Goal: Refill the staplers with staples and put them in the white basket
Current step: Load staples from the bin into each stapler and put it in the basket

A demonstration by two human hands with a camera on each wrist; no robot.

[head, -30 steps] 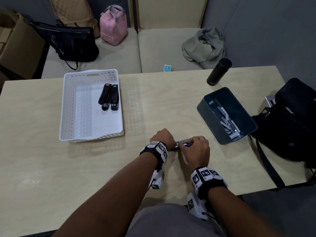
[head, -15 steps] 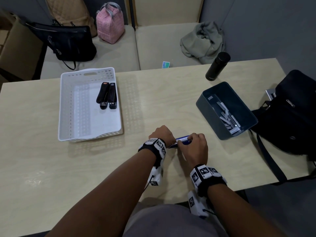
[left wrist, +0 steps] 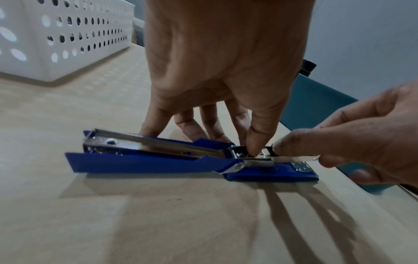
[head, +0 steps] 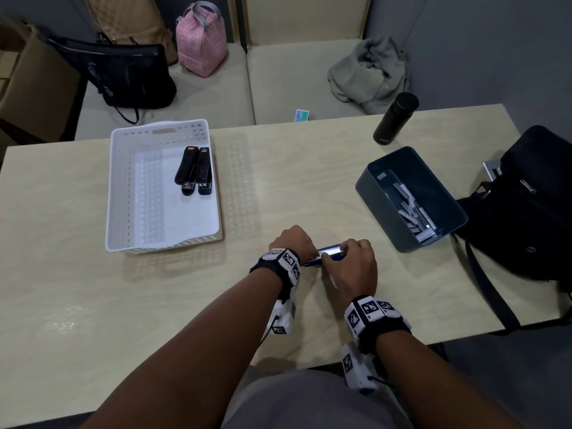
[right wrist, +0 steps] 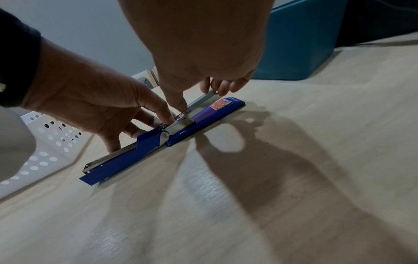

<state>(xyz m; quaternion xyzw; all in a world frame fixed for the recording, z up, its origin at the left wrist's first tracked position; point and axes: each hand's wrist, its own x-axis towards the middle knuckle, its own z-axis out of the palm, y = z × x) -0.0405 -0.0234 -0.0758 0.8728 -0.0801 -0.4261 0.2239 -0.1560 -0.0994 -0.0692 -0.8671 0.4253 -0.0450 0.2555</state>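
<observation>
The blue metal-and-plastic stapler lies folded open flat on the pale wooden table, at lower centre of the head view, just in front of the person. The left hand presses down on it, thumb tip at the hinge and the other fingertips on the table behind it. The right hand pinches the silver staple rail near its front end, thumb down by the hinge.

Judging from this, the risks lie in the pusher spring and the loose strip. If the thumb at the hinge slips, the spring could snap forward onto a fingertip. A staple strip seated crooked could jam or break apart in the channel. Whether staples are already in the rail cannot be told.

The white perforated plastic basket sits at centre left of the head view, with 2 black staplers lying side by side inside. The dark teal plastic bin at centre right holds silver staple strips. A black cylindrical flask stands near the table's far edge, and a black bag rests at the right edge. Behind the table, beige seats carry a pink quilted bag, a black handbag and a crumpled grey-green cloth.
</observation>
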